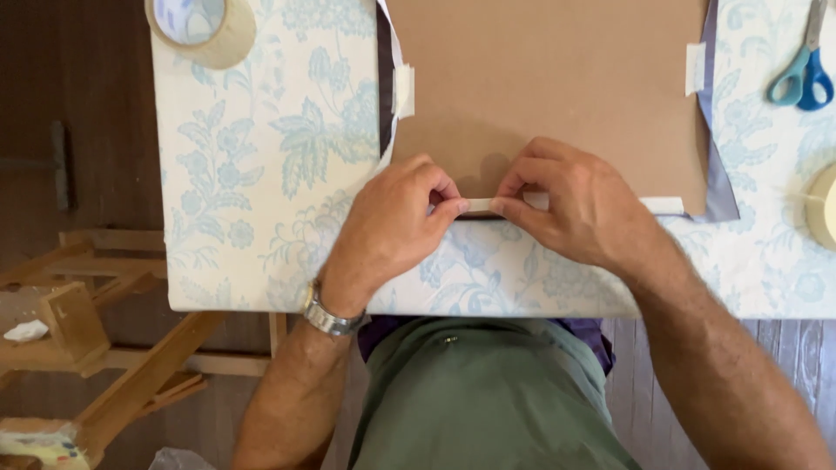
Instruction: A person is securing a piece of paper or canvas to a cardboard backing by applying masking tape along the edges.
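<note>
A brown cardboard sheet [549,78] lies on the floral tablecloth [252,191], over a dark purple sheet [719,187] whose edges stick out at both sides. My left hand [396,222] and my right hand [575,200] meet at the cardboard's near edge. Their thumbs and fingers pinch a short strip of masking tape [478,205] stretched between them along that edge. More tape runs on the edge to the right of my right hand, and small tape tabs hold the left and right sides. A metal watch sits on my left wrist.
A wide tape roll [202,26] lies at the far left corner of the table. Blue-handled scissors [803,74] lie at the far right, and another tape roll [823,207] sits at the right edge. A wooden frame [96,339] stands on the floor to the left.
</note>
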